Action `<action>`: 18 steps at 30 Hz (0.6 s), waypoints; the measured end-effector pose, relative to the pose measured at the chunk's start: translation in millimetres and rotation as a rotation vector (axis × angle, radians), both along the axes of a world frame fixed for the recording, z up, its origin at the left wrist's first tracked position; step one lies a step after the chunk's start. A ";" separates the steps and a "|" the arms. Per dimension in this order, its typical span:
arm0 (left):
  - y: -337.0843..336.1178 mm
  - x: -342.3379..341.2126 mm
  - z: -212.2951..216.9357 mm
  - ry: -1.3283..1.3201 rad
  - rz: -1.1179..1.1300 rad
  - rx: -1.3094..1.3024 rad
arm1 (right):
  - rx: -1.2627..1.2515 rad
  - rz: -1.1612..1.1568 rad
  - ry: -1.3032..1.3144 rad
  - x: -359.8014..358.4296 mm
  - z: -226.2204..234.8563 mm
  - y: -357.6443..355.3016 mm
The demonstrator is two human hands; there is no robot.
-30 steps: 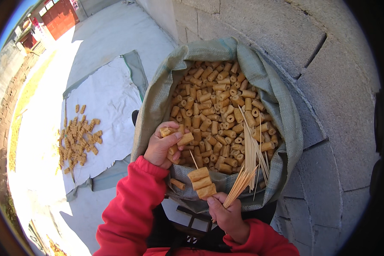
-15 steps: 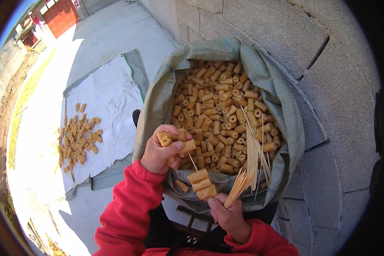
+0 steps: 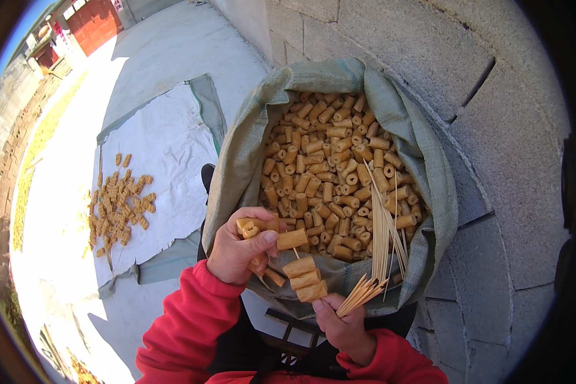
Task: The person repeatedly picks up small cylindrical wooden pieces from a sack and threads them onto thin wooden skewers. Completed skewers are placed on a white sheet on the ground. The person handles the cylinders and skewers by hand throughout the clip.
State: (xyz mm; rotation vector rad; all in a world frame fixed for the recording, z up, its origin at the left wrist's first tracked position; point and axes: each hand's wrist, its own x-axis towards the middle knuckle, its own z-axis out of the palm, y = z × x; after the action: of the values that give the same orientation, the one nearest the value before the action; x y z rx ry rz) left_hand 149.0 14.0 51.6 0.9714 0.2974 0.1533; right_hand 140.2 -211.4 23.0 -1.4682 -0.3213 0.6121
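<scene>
Left hand (image 3: 235, 253): fingers grasping short tan tubes (image 3: 292, 239). Right hand (image 3: 341, 325): fingers grasping thin pale wooden sticks (image 3: 361, 296), one tube-loaded.

Three tan rolls (image 3: 305, 280) sit side by side on a tilted skewer (image 3: 297, 253).

Wide underfoot ran the pale concrete ground (image 3: 173, 38), and there on it lay a grey-green cloth (image 3: 210, 109) with a wrinkled white sheet (image 3: 176, 147) over it, brown pieces (image 3: 120, 208) clustered loosely down its left side! And the green woven sack (image 3: 329, 75), mouth gaping, brimmed with tan hollow tubes (image 3: 329, 176), thin pale sticks (image 3: 382, 224) strewn across them at the right!
</scene>
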 end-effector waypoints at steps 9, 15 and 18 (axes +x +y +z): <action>9.2 -16.6 5.2 0.201 -0.080 0.100 | -0.044 0.045 -0.117 -0.5 -4.9 0.7; 1.8 -23.3 2.8 0.267 -0.169 0.077 | 0.012 0.040 -0.100 -1.3 0.0 3.5; 1.2 -25.8 12.7 0.256 -0.208 0.169 | 0.026 0.074 -0.041 -1.2 -6.9 -0.6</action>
State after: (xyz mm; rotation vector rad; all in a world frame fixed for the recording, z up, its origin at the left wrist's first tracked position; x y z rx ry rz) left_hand 123.2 15.2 64.3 1.1850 0.4198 -0.1398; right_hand 138.9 -212.1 16.0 -1.4507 -0.4154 0.6352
